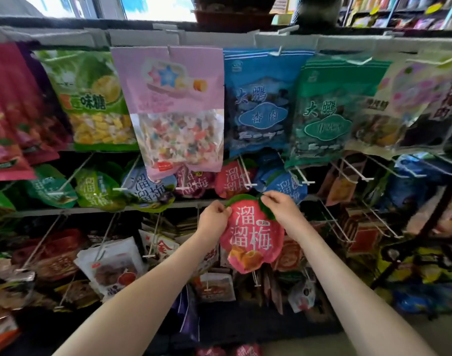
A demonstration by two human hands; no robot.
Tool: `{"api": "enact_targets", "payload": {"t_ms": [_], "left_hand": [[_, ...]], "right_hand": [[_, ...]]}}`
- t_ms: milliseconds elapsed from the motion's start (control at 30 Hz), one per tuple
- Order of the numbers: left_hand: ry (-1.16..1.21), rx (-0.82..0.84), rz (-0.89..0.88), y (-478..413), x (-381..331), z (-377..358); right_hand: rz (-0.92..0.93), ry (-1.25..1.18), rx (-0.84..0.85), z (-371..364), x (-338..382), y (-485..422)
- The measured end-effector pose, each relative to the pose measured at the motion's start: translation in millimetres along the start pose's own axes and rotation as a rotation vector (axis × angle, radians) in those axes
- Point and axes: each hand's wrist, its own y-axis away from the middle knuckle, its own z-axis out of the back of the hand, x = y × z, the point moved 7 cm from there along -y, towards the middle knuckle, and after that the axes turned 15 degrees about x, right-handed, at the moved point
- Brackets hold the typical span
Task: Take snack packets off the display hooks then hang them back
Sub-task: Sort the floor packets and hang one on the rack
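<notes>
Left hand (214, 217): pinches upper left edge of pink plum packet (251, 235). Right hand (281, 206): pinches green leaf top at upper right. Packet: upright, held in front of middle hook row, below hanging matching red packet (232, 178) and blue packet (287, 187). Above: pink candy bag (173, 106) on top hook.

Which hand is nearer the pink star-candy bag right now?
Left. The left hand pinches the red plum packet at its left edge, just below and right of the star-candy bag; the right hand pinches the packet's top, farther right.
</notes>
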Motion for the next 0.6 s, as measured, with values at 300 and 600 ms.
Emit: {"api": "enact_targets", "payload": {"t_ms": [300, 600], "left_hand": [[0.139, -0.031, 0.022, -17.0, 6.5, 5.1], [0.029, -0.087, -0.021, -20.4, 0.7, 21.5]], "right_hand": [[0.042, -0.053, 0.017, -1.8, -2.5, -27.4], [0.101, -0.016, 0.007, -8.3, 4.3, -45.1]]}}
